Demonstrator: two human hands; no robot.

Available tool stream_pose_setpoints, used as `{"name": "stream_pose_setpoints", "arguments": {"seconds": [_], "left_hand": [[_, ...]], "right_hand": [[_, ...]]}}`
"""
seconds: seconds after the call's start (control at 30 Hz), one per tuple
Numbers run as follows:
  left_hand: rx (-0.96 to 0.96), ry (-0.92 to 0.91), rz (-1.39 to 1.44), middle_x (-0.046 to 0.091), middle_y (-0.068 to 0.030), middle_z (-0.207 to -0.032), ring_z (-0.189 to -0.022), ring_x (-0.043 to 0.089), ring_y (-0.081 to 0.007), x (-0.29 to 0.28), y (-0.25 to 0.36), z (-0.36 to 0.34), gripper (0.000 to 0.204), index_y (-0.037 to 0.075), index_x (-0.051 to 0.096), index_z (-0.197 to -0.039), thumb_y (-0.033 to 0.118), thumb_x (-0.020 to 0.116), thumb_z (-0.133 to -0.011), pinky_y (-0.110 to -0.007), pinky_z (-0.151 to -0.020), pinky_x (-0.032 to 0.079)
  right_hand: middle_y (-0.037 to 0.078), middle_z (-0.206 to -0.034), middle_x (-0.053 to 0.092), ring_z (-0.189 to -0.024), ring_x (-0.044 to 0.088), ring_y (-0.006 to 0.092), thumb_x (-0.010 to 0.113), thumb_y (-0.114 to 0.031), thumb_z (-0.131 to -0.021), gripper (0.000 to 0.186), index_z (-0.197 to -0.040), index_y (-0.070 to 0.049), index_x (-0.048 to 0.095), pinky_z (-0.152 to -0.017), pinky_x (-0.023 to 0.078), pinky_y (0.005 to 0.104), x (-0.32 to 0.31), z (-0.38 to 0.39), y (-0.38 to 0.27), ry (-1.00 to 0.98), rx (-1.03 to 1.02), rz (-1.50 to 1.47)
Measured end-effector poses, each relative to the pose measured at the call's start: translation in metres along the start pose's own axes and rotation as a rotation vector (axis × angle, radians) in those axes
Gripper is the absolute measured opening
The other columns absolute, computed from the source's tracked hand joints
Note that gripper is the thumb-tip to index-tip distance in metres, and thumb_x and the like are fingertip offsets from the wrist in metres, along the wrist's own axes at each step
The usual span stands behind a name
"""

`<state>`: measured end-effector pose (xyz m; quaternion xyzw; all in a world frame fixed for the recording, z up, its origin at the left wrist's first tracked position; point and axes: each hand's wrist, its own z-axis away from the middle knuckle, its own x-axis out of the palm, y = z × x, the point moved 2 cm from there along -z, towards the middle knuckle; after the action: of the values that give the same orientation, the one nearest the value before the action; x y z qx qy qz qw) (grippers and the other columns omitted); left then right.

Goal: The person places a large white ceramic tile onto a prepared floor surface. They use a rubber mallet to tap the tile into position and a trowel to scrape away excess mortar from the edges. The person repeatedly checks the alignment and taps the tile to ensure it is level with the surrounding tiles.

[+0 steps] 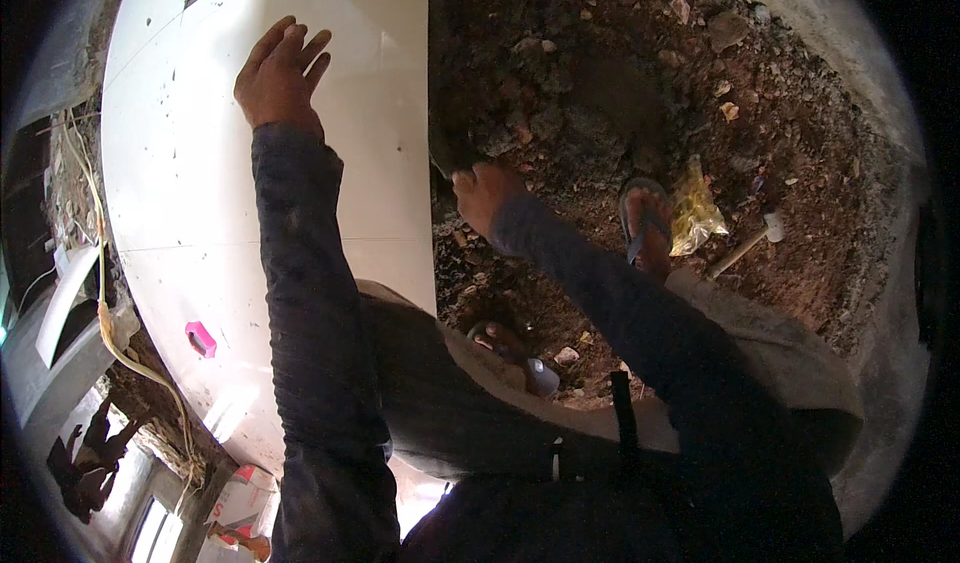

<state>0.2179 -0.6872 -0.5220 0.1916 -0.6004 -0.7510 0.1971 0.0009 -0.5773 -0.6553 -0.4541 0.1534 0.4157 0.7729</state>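
My left hand lies flat, fingers spread, on the face of a large white tile that fills the left of the view. My right hand grips that tile's right edge, fingers curled around it. Both arms wear dark long sleeves. Beside the tile's edge is rough brown rubble ground. My foot in a blue sandal stands on that ground to the right of my right hand.
A pink spacer sits on the tile's lower left. A crumpled yellow bag and a white-headed mallet lie on the rubble at right. Yellow cable runs along the left. Cardboard boxes stand below.
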Motion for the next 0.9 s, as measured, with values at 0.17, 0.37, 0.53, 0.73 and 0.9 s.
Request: {"name": "stream_pose_setpoints", "arguments": {"seconds": [0.17,0.37,0.53,0.73,0.9], "left_hand": [[0.076,0.004,0.105,0.068,-0.0227,-0.117,-0.098,0.074,-0.0326,0.0,-0.009,-0.013,0.033,-0.009,0.06,-0.126,0.002,0.061,-0.095,-0.041,-0.085,0.062],[0.052,0.004,0.111,0.067,-0.0247,-0.118,-0.099,0.073,-0.0344,-0.001,-0.014,-0.015,0.035,-0.01,0.059,-0.126,0.002,0.062,-0.094,-0.042,-0.086,0.062],[0.056,-0.013,0.129,0.067,-0.0252,-0.118,-0.098,0.074,-0.0355,-0.007,-0.02,-0.017,0.036,-0.011,0.058,-0.127,0.002,0.061,-0.094,-0.042,-0.086,0.062],[0.11,-0.04,-0.015,0.063,-0.0272,-0.125,-0.106,0.07,-0.0377,-0.017,-0.015,-0.011,0.038,-0.013,0.053,-0.132,0.003,0.055,-0.098,-0.042,-0.09,0.062],[0.049,-0.063,0.01,0.056,-0.0296,-0.136,-0.116,0.065,-0.0407,-0.01,-0.005,0.001,0.041,-0.014,0.045,-0.138,0.01,0.046,-0.105,-0.045,-0.097,0.059]], "right_hand": [[0.016,-0.076,0.061,-0.062,0.061,0.0292,0.041,-0.057,-0.103,0.062,-0.126,0.0,0.054,-0.06,0.054,0.0495,0.027,0.035,0.002,-0.216,0.215,-0.538],[0.006,-0.063,0.051,-0.043,0.048,0.0184,0.041,-0.052,-0.106,0.057,-0.133,-0.002,0.049,-0.043,0.047,0.042,0.091,0.051,0.058,-0.061,0.201,-0.595],[0.018,-0.1,0.049,-0.082,0.051,0.0292,0.04,-0.053,-0.105,0.066,-0.145,-0.001,0.039,-0.071,0.047,0.0456,0.116,0.099,0.057,-0.02,0.213,-0.509],[0.032,-0.151,0.04,-0.136,0.046,0.0458,0.04,-0.058,-0.103,0.08,-0.153,0.004,0.029,-0.111,0.042,0.0521,0.096,0.115,0.066,-0.151,0.406,-0.49],[0.035,-0.148,0.042,-0.138,0.043,0.0476,0.04,-0.06,-0.102,0.084,-0.153,0.007,0.027,-0.111,0.04,0.0547,0.048,0.126,0.02,-0.304,0.21,-0.449]]}}
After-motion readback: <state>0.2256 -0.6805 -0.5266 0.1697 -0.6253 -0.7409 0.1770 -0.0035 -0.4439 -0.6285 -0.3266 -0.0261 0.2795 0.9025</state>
